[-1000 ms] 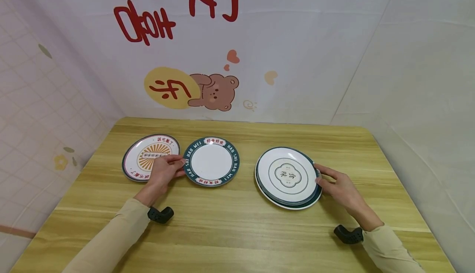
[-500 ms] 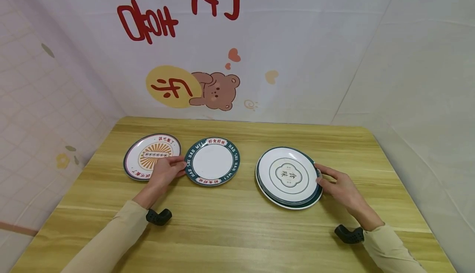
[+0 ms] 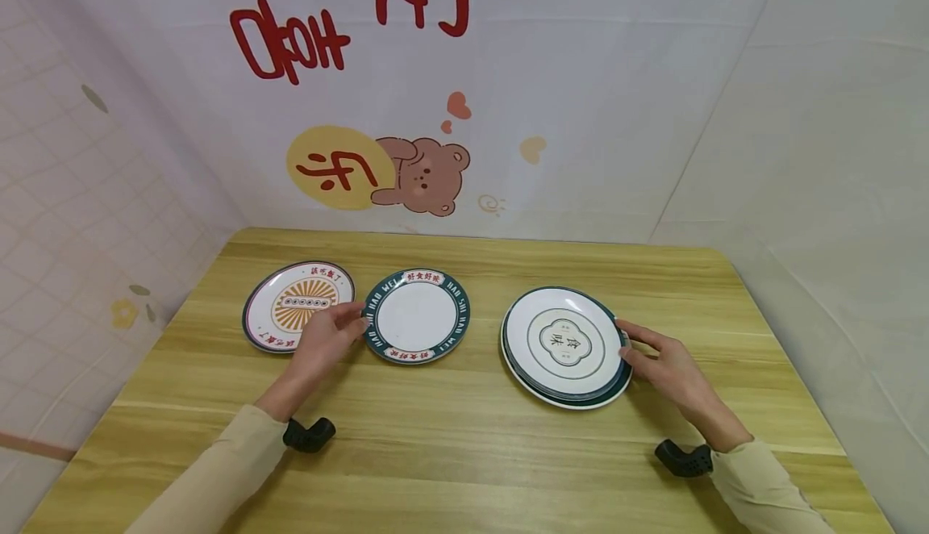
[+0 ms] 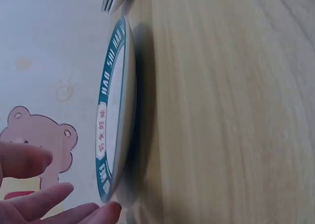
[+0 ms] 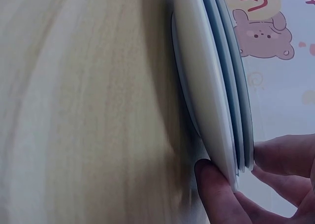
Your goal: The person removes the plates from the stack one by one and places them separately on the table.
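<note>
Noted at top, left of centre: red characters (image 3: 292, 40) on pale backdrop (image 3: 617, 114). Below these: yellow oval (image 3: 308, 183) with red marking, touching brown cartoon bear (image 3: 428, 181); coral hearts (image 3: 459, 105) above bear's head. At left edge: grey-green leaf (image 3: 94, 98), yellow flower (image 3: 124, 314) lower down. Across lower half: wood-grain tabletop (image 3: 464, 453)

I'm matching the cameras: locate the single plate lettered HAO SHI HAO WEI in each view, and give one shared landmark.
Head: HAO SHI HAO WEI plate, just left of centre, beside the left hand.
Left wrist: plate left of centre, nearly edge-on.
Right wrist: not in it.
Shared landmark: printed bear, in all three.
</note>
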The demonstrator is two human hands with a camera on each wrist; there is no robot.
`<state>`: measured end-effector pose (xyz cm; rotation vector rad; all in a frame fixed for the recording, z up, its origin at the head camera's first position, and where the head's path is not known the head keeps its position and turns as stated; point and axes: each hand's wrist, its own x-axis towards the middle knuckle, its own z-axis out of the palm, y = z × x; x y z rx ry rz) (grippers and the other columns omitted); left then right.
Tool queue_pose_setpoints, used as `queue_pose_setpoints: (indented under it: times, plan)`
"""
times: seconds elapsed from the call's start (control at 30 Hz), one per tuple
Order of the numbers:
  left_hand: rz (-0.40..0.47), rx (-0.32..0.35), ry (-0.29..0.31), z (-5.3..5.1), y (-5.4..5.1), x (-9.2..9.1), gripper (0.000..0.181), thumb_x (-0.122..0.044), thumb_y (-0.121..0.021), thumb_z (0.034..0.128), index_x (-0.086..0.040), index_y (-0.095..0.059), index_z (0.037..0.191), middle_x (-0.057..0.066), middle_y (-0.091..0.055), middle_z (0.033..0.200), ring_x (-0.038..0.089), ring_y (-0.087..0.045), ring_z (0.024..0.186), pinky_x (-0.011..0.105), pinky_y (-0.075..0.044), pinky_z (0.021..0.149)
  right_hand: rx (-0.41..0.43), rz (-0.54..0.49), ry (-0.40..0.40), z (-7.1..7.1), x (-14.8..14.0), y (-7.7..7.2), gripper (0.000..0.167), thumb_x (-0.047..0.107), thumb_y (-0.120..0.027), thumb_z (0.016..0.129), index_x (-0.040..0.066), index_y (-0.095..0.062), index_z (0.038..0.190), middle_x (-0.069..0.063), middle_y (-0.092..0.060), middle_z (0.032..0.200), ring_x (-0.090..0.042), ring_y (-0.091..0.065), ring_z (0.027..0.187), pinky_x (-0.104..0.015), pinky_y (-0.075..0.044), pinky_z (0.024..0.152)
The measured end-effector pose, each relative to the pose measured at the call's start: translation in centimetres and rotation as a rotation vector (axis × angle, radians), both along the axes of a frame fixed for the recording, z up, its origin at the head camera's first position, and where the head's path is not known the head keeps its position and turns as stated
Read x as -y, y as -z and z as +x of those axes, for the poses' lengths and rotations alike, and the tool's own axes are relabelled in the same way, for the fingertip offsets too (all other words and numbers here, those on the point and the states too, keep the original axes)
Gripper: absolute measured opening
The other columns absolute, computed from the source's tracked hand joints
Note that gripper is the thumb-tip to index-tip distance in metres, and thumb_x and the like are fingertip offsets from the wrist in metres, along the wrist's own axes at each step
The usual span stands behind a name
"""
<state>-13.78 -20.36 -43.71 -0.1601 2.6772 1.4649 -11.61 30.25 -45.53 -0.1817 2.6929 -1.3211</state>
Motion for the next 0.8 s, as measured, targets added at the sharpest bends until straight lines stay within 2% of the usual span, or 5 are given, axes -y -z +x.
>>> queue_pose_setpoints:
  times: [0.27,0.4,0.53,0.6,0.8]
  plan:
    - [0.054,-0.116,0.018,0.6,-0.8,-1.0,0.039,-0.008,-0.057,0.1049,0.007,-0.057,0.14,0.026,-0.059,0.14,0.038,-0.057,0.13,0.05,-0.048,0.111,0.007,-0.003,0.013,0.2,0.1,-0.4,0.053,0.021,-0.057,0.108,0.0,-0.045,0.155,-0.027,-0.044,0.156,-0.044,-0.038,0.145,-0.061,-0.038,0.113]
    - [0.109,-0.141,0.02,0.9,-1.2,-1.9,0.036,-0.008,-0.058,0.1049,0.005,-0.06,0.138,0.024,-0.062,0.138,0.034,-0.061,0.127,0.04,-0.051,0.107,0.007,-0.018,0.021,0.2,0.2,-0.2,0.053,0.021,-0.056,0.108,0.0,-0.043,0.155,-0.028,-0.043,0.156,-0.044,-0.039,0.144,-0.061,-0.039,0.113]
    - [0.155,-0.162,0.032,1.2,-1.2,-3.2,0.033,-0.007,-0.059,0.1046,0.003,-0.062,0.136,0.021,-0.064,0.136,0.032,-0.062,0.125,0.019,-0.051,0.099,0.009,-0.033,0.034,0.1,0.3,0.0,0.054,0.022,-0.056,0.109,0.0,-0.042,0.156,-0.028,-0.042,0.156,-0.044,-0.04,0.144,-0.058,-0.039,0.113]
    - [0.169,-0.176,0.04,1.4,-1.2,-4.0,0.032,-0.007,-0.061,0.1041,0.003,-0.064,0.135,0.02,-0.065,0.135,0.031,-0.063,0.124,0.015,-0.049,0.095,0.013,-0.042,0.038,0.1,0.4,0.0,0.056,0.024,-0.056,0.109,0.0,-0.041,0.156,-0.029,-0.042,0.156,-0.046,-0.039,0.144,-0.058,-0.038,0.113]
    - [0.236,-0.178,0.086,2.0,-1.3,-6.6,0.033,-0.007,-0.062,0.1038,0.001,-0.064,0.135,0.017,-0.066,0.135,0.029,-0.062,0.125,0.015,-0.049,0.097,0.019,-0.029,0.056,0.0,0.8,0.0,0.058,0.029,-0.055,0.109,0.0,-0.04,0.157,-0.03,-0.04,0.157,-0.049,-0.038,0.144,-0.06,-0.039,0.113]
